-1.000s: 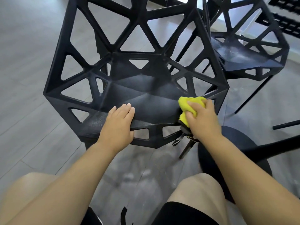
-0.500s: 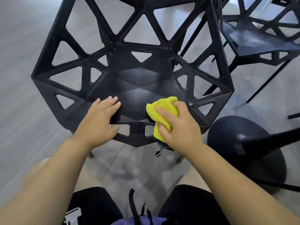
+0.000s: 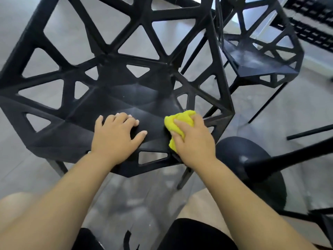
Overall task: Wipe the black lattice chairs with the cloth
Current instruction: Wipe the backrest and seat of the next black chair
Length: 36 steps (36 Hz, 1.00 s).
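Right now your right grip (image 3: 193, 139) is bunched round the yellow cloth (image 3: 180, 121), pressing it onto the front right part of the seat of the near chair (image 3: 126, 101), just inside the lattice side, so the wad can take up dust under your palm. Your left grip (image 3: 115, 136) holds nothing. Its fingers lie spread on the seat's front, likely steadying the chair against the rubbing. A second lattice chair (image 3: 261, 64) stands behind to the right, its seat looking dusty.
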Each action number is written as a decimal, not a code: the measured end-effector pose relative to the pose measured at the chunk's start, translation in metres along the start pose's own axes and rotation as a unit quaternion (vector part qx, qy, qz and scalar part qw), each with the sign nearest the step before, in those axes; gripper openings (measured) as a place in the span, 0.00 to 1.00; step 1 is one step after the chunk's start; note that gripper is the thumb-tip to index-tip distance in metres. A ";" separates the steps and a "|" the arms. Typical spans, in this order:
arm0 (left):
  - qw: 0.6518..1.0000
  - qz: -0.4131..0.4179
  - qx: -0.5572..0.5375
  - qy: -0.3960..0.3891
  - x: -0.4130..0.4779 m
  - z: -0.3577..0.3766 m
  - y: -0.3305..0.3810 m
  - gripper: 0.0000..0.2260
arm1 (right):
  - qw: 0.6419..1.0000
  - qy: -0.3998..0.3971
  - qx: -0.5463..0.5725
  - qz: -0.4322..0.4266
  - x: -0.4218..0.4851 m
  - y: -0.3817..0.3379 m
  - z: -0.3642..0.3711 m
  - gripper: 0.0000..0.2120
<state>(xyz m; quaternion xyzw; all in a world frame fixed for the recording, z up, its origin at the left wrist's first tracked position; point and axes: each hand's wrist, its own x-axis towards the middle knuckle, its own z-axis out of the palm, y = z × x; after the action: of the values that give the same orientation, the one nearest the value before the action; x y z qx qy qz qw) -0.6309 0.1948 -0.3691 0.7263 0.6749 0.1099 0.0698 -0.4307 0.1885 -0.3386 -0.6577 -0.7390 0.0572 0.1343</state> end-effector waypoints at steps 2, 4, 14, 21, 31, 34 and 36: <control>1.000 -0.008 -0.002 -0.001 0.002 0.000 0.001 0.31 | 0.999 -0.024 0.015 -0.036 -0.005 -0.008 0.000 0.18; 1.000 -0.012 -0.003 0.003 0.002 0.000 0.002 0.30 | 0.998 -0.038 -0.002 -0.058 -0.004 0.002 -0.004 0.19; 0.998 -0.036 -0.002 -0.043 0.025 -0.007 0.013 0.17 | 0.983 0.044 -0.149 0.100 0.059 0.069 -0.045 0.16; 0.998 -0.039 0.022 -0.049 0.029 0.001 0.017 0.22 | 0.984 -0.053 -0.153 0.072 0.073 0.024 -0.015 0.15; 0.996 -0.030 0.007 -0.089 0.034 0.002 0.014 0.24 | 0.976 -0.079 -0.170 -0.112 0.058 0.040 -0.018 0.14; 0.996 -0.025 0.008 -0.090 0.035 0.001 0.014 0.24 | 0.974 -0.059 -0.156 -0.156 0.067 0.041 -0.012 0.09; 0.996 -0.021 0.010 -0.090 0.035 0.000 0.015 0.24 | 0.970 -0.049 -0.159 -0.179 0.079 0.037 -0.002 0.06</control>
<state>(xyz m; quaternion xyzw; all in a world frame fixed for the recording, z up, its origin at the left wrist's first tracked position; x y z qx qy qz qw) -0.6146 0.2284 -0.3634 0.7200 0.6817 0.0355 0.1252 -0.4026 0.2714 -0.3369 -0.5243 -0.8499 -0.0537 -0.0007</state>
